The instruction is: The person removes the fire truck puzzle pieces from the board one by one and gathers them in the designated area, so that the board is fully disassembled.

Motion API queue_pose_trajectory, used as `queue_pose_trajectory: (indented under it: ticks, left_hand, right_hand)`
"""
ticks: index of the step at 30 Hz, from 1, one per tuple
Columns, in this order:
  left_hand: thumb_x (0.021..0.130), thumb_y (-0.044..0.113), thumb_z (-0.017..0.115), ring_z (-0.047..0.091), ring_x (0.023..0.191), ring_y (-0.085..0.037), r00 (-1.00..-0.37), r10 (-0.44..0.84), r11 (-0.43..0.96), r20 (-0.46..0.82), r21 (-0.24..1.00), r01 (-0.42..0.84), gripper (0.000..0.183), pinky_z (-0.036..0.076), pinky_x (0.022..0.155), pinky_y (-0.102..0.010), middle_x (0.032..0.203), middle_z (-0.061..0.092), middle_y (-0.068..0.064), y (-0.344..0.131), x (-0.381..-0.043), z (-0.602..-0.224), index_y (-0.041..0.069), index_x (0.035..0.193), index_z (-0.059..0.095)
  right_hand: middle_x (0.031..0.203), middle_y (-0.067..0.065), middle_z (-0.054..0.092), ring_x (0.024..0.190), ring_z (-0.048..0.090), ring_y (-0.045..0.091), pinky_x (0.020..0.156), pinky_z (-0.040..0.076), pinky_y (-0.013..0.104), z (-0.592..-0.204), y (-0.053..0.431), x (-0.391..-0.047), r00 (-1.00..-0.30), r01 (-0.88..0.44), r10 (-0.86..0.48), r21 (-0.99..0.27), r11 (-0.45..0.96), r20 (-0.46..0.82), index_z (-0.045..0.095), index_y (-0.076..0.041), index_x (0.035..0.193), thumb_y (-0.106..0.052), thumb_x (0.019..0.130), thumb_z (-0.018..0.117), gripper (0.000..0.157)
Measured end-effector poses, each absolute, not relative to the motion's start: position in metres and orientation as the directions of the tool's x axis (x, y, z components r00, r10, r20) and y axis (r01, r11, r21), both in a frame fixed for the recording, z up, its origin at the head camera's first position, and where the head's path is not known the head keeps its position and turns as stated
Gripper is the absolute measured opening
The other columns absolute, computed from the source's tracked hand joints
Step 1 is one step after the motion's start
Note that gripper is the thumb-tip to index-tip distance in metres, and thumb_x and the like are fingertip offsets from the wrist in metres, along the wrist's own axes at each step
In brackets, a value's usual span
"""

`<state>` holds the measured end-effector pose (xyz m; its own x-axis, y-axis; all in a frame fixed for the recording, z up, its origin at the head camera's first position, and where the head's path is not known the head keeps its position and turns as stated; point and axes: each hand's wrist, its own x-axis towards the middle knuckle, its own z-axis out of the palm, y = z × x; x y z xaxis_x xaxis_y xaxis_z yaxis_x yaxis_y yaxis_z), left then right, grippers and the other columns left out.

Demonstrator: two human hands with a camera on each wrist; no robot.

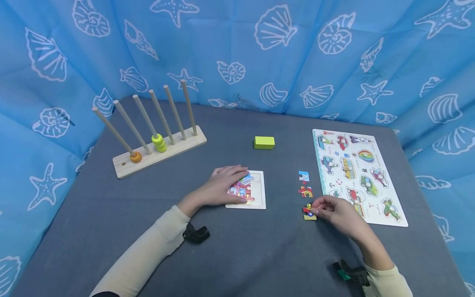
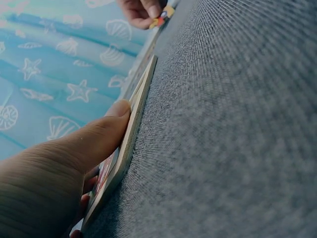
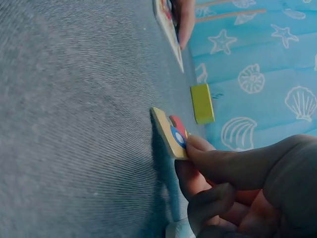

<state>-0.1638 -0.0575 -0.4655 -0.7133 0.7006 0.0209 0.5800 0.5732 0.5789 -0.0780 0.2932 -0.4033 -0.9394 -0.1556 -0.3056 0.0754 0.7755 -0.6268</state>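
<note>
My left hand lies across the left part of a small wooden puzzle tray, its thumb on the near rim and its fingers toward the far side. Joined pieces with a red and blue picture show beside the palm, which hides the rest. Between thumb and fingers, my right hand pinches a jigsaw piece with yellow, red and blue print. In the right wrist view this piece is tilted, one edge close over the cloth. Two loose pieces lie beyond it, a red one and a blue one.
A peg board with upright rods and a few rings stands at the far left. Behind the tray lies a yellow-green block. On the right is a white picture board with vehicle pieces, its left edge near the right hand.
</note>
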Motion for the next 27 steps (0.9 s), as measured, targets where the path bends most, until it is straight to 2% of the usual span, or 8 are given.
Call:
queue_pose_trajectory:
  ticks: [5,12,21,27]
  left_hand:
    - [0.082,0.058,0.065,0.026,0.142,-0.02,-0.715,0.698,0.571,0.028,0.581,0.58,0.082,0.018,0.109,-0.049,0.154,0.032,0.002,-0.057,-0.164,-0.465,0.019,0.148,0.038]
    - [0.082,0.059,0.065,0.025,0.143,-0.019,-0.716,0.698,0.579,0.016,0.576,0.577,0.083,0.017,0.109,-0.048,0.154,0.031,0.003,-0.057,-0.165,-0.463,0.02,0.149,0.036]
    - [0.081,0.059,0.066,0.027,0.141,-0.02,-0.717,0.697,0.576,0.024,0.577,0.579,0.084,0.019,0.108,-0.049,0.153,0.032,0.003,-0.057,-0.165,-0.465,0.02,0.148,0.037]
    - [0.081,0.057,0.066,0.027,0.141,-0.02,-0.713,0.701,0.573,0.017,0.582,0.577,0.083,0.018,0.108,-0.048,0.154,0.032,0.002,-0.057,-0.165,-0.465,0.019,0.149,0.037]
  right_hand:
    - [0.076,0.0,0.06,0.057,0.043,0.006,0.052,0.036,0.025,-0.407,0.291,-0.077,-0.967,-0.005,-0.148,-0.562,0.827,-0.21,0.064,-0.008,0.094,-0.018,0.09,0.067,0.011]
    - [0.08,0.0,0.062,0.056,0.043,0.009,0.051,0.034,0.026,-0.408,0.286,-0.072,-0.989,0.001,-0.072,-0.488,0.873,-0.132,0.065,-0.008,0.098,-0.018,0.088,0.069,0.014]
    - [0.078,-0.002,0.059,0.061,0.044,0.007,0.055,0.037,0.024,-0.415,0.283,-0.067,-0.985,-0.12,-0.166,-0.482,0.868,-0.052,0.066,-0.006,0.099,-0.008,0.08,0.076,0.022]
    - [0.078,-0.001,0.054,0.063,0.042,0.008,0.057,0.035,0.025,-0.414,0.283,-0.067,-0.983,-0.152,-0.184,-0.454,0.878,-0.026,0.065,-0.006,0.098,-0.007,0.08,0.075,0.021]
